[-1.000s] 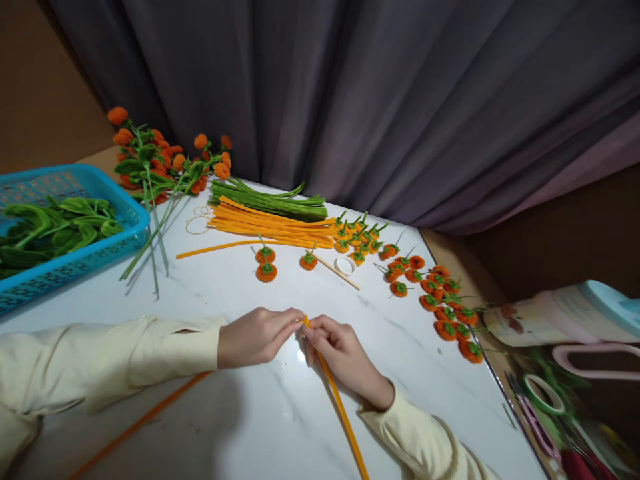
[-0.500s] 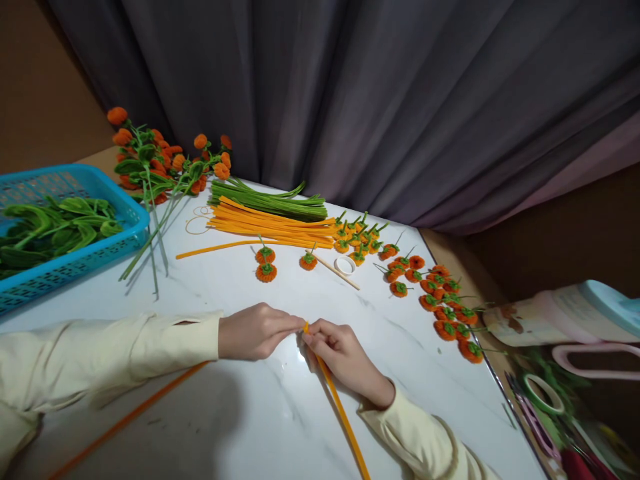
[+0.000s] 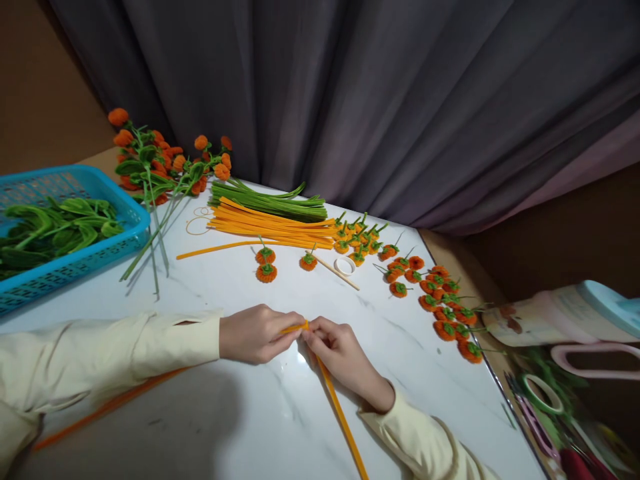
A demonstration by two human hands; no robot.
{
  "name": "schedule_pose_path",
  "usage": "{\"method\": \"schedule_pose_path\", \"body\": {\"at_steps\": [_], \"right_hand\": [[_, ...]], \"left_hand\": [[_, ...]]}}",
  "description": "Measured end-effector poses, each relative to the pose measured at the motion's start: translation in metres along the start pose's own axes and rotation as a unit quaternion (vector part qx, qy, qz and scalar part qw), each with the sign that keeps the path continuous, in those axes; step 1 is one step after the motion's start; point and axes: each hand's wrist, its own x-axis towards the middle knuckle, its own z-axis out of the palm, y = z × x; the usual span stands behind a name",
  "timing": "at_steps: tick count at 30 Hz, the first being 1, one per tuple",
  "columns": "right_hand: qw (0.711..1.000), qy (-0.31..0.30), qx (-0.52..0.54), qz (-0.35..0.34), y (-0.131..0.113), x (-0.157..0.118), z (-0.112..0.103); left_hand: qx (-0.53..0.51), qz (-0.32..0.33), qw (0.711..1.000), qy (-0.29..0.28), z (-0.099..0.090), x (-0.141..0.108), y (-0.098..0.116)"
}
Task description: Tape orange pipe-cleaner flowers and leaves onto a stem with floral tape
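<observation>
Over the front middle of the table, my left hand (image 3: 263, 333) is closed, pinching an orange pipe cleaner (image 3: 343, 417) near its bent part. Fingertips of my right hand (image 3: 343, 350) grip the same strip right beside, the two hands almost touching. One length hangs from my right hand toward the bottom edge. Another orange length (image 3: 107, 408) runs out under my left sleeve to the lower left. How the strip is folded or twisted between the fingers is mostly hidden. Three small orange flower heads with green backs, among them one flower head (image 3: 308, 261), lie beyond the hands.
Behind lie bundles of orange pipe cleaners (image 3: 270, 225) and green pipe cleaners (image 3: 270, 200). A blue basket (image 3: 135, 233) of green leaves stands left, finished flowers (image 3: 165, 160) behind it. Several flower heads (image 3: 445, 330), a tumbler (image 3: 560, 313), scissors (image 3: 537, 423) and green tape (image 3: 544, 393) are right.
A short piece of orange now shows between my left fingers, which have shifted slightly. The length under my left sleeve has swung a little lower. My right hand has barely moved.
</observation>
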Motion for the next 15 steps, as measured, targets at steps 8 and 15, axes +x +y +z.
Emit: {"method": "schedule_pose_path", "body": {"at_steps": [8, 15], "right_hand": [[1.0, 0.011, 0.006, -0.004, 0.0015, -0.0001, 0.0], [1.0, 0.015, -0.003, -0.022, 0.001, -0.0004, -0.0004]], "left_hand": [[0.014, -0.025, 0.999, 0.03, 0.003, -0.0015, -0.0001], [0.082, 0.032, 0.992, 0.086, 0.0076, -0.003, -0.0028]]}}
